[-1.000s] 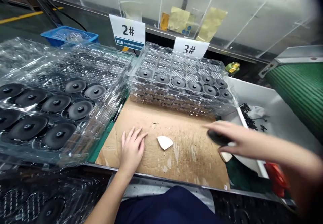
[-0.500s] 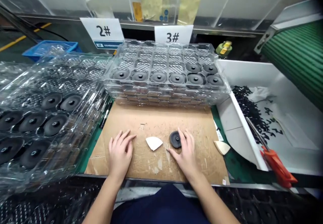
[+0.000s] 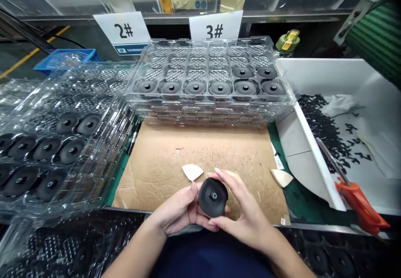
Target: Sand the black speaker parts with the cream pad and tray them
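Observation:
A round black disc part (image 3: 213,197) with a small centre hub is held up between both hands over the near edge of the cardboard sheet (image 3: 163,161). My left hand (image 3: 178,209) grips its left side with thumb on top. My right hand (image 3: 242,209) wraps its right side and back. A white wedge-shaped piece (image 3: 192,171) lies on the cardboard just beyond the disc. Another white wedge (image 3: 282,177) lies at the cardboard's right edge.
A stack of clear blister trays (image 3: 206,102) with black discs in the front rows stands behind the cardboard under the sign "3#". More trays of discs (image 3: 46,144) spread to the left. A white bin (image 3: 313,161) with black scraps and orange-handled cutters (image 3: 360,205) is at right.
Both hands left the cardboard and came together near my body. The disc that lay under my right hand is now lifted and held by both hands.

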Demonstrator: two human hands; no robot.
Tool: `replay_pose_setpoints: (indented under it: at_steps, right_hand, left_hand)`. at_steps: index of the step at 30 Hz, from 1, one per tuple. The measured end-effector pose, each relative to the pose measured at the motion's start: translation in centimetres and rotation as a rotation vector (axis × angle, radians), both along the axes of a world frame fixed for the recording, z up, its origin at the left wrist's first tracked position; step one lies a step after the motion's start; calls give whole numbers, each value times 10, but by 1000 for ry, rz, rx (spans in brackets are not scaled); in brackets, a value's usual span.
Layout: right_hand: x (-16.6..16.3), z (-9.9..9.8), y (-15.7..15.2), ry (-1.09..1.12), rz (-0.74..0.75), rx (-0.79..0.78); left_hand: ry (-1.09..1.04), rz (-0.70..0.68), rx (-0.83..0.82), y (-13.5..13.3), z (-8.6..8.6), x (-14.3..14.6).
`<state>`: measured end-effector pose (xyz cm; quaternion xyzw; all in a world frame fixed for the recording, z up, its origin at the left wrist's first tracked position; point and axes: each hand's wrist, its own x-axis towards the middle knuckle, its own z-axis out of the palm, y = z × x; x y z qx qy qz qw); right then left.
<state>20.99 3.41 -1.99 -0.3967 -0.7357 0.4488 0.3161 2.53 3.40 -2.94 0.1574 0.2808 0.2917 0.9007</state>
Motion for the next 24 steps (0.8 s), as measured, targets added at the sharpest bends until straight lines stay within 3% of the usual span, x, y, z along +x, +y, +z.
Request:
replay_pose_setpoints:
  at_steps: [7, 11, 13, 18, 24]
  right_hand:
    - [-20, -3, 3, -79, 209, 53]
    - [-40, -27, 11, -273, -147, 170]
    - [-54, -44, 12, -378, -241, 187]
    - [-82, -69, 22, -481, -200, 222]
    - [-86, -62, 41, -417, -183, 218]
  left_hand:
    - [-87, 75, -82, -23, -14, -23]
    - [-87, 330, -115, -40, -12, -44]
    - [-82, 472, -151, -47, -10, -53]
    - [-122, 657, -187, -54, -4, -69]
    - [-122, 746, -201, -53, -2, -75]
